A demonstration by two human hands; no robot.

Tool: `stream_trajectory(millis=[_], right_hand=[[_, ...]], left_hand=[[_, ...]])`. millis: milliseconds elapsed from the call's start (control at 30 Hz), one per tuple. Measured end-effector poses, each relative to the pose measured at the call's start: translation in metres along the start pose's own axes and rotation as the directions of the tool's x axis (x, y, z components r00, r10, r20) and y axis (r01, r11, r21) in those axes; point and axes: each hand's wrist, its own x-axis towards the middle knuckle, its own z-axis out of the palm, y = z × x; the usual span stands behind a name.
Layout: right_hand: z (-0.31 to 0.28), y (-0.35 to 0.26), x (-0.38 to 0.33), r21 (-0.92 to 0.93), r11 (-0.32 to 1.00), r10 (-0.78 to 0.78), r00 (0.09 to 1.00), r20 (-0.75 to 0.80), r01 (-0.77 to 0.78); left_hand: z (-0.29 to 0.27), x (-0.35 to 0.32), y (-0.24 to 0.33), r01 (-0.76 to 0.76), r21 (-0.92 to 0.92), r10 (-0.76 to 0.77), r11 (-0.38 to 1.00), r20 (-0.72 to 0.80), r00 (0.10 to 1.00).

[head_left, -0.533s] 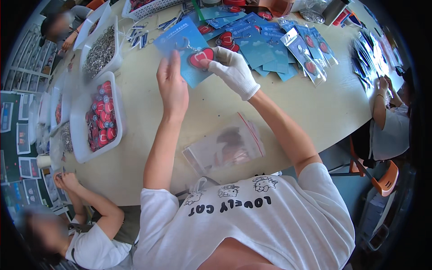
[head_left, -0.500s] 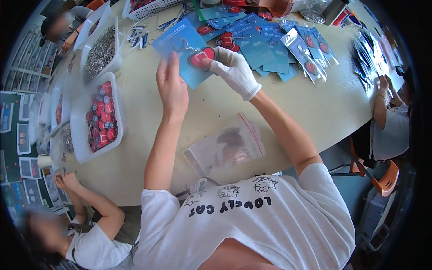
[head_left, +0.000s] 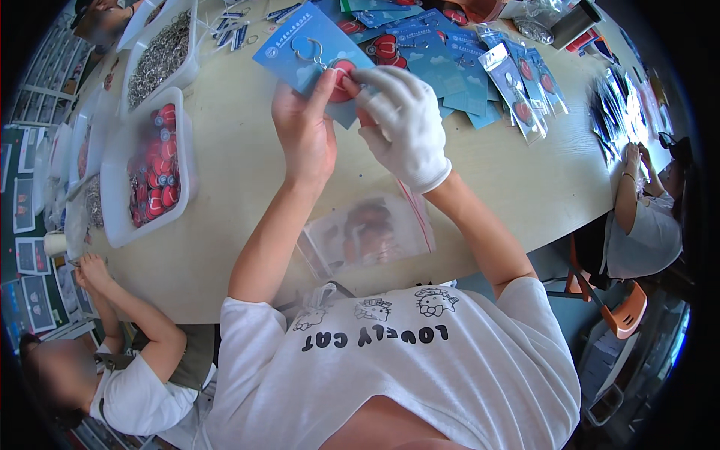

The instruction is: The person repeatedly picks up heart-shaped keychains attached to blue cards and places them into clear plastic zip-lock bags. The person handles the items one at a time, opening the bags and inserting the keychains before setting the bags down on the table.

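Note:
My bare left hand (head_left: pixel 304 127) holds a blue backing card (head_left: pixel 304 41) up over the pale table (head_left: pixel 525 202). A red key-ring charm (head_left: pixel 343 75) with a metal ring (head_left: pixel 306 51) lies against the card. My right hand (head_left: pixel 401 120), in a white glove, pinches the charm and the card's right edge. Both hands touch the same card. A stack of clear plastic bags (head_left: pixel 367 232) with red seal strips lies on the table just below my wrists.
A white bin of red charms (head_left: pixel 150 169) and a bin of metal rings (head_left: pixel 157 49) stand at left. Finished blue cards (head_left: pixel 450 52) spread across the far side. One person sits at lower left (head_left: pixel 127 360), another at right (head_left: pixel 645 217) by an orange chair (head_left: pixel 622 315).
Both hands with the card have come closer to me and sit larger in view; the gloved hand now covers more of the charm.

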Motion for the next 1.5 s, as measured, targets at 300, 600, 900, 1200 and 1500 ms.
stream_trajectory(millis=[300, 600, 900, 1200, 1500], right_hand=[[-0.002, -0.008, -0.018, 0.621, 0.579, 0.663, 0.748, 0.018, -0.529], [0.000, -0.001, -0.010, 0.120, 0.976, 0.201, 0.961, -0.191, -0.181], [-0.019, -0.020, 0.001, 0.881, -0.052, 0.649, 0.655, 0.387, -0.470], [-0.033, -0.036, 0.006, 0.867, -0.124, 0.655, 0.616, 0.437, -0.482], [-0.025, -0.024, 0.004, 0.851, -0.245, 0.674, 0.550, 0.494, -0.464]], left_hand=[[0.012, -0.016, -0.003, 0.035, -0.087, -0.036, 0.996, -0.013, 0.999], [0.020, -0.023, 0.000, -0.012, 0.083, 0.015, 0.996, -0.039, 0.999], [0.024, -0.021, 0.006, -0.113, 0.090, 0.121, 0.989, -0.092, 0.988], [0.028, -0.018, 0.007, -0.155, 0.061, 0.159, 0.986, -0.069, 0.985], [0.036, -0.018, 0.006, -0.238, 0.138, 0.253, 0.961, -0.103, 0.962]])
